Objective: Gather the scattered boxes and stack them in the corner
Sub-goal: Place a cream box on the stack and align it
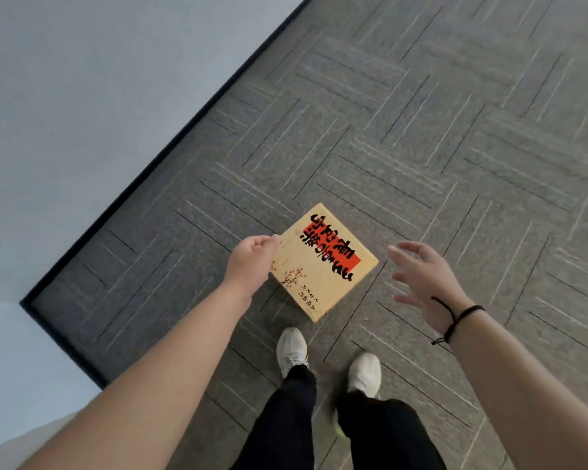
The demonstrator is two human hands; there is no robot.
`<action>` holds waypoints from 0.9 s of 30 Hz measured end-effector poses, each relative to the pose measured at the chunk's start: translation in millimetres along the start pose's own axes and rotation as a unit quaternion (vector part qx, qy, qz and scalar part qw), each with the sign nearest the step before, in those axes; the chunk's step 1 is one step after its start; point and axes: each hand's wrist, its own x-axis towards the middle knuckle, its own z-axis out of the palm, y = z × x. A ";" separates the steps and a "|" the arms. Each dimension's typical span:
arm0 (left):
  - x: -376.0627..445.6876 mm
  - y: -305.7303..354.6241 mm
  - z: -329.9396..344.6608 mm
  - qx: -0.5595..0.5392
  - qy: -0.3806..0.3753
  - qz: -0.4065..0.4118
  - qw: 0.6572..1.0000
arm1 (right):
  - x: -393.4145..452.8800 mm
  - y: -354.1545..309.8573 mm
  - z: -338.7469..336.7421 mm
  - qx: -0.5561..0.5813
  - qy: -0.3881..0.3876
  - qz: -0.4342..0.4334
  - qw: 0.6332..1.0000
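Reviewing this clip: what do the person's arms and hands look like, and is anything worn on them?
Both forearms are bare, with no sleeves in view and no gloves. The left hand carries no ring, watch or band. The right hand has a thin black cord bracelet around the wrist, with a loose knotted end hanging off it. No markings show on either arm.

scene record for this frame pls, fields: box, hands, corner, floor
box: one flat tan box, red label, black script
left hand: gripping the box's left edge
right hand: open, fingers spread, clear of box
corner: lower left, dark baseboard, no boxes seen there
floor: grey carpet tiles
other: white shoes, black wrist cord
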 end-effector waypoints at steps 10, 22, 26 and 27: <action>237.3 -121.6 82.1 0.023 0.037 -0.107 0.993 | 268.7 78.9 39.4 -0.150 -0.019 0.084 0.985; 363.8 -221.5 141.6 -0.117 0.107 -0.222 0.962 | 425.5 139.1 94.9 -0.271 -0.074 0.092 0.955; 353.5 -225.3 144.3 -0.181 0.063 -0.196 0.962 | 431.6 135.4 101.9 -0.286 -0.092 0.118 0.947; 352.5 -221.4 144.5 -0.197 0.053 -0.165 0.965 | 434.0 135.7 100.4 -0.278 -0.088 0.122 0.949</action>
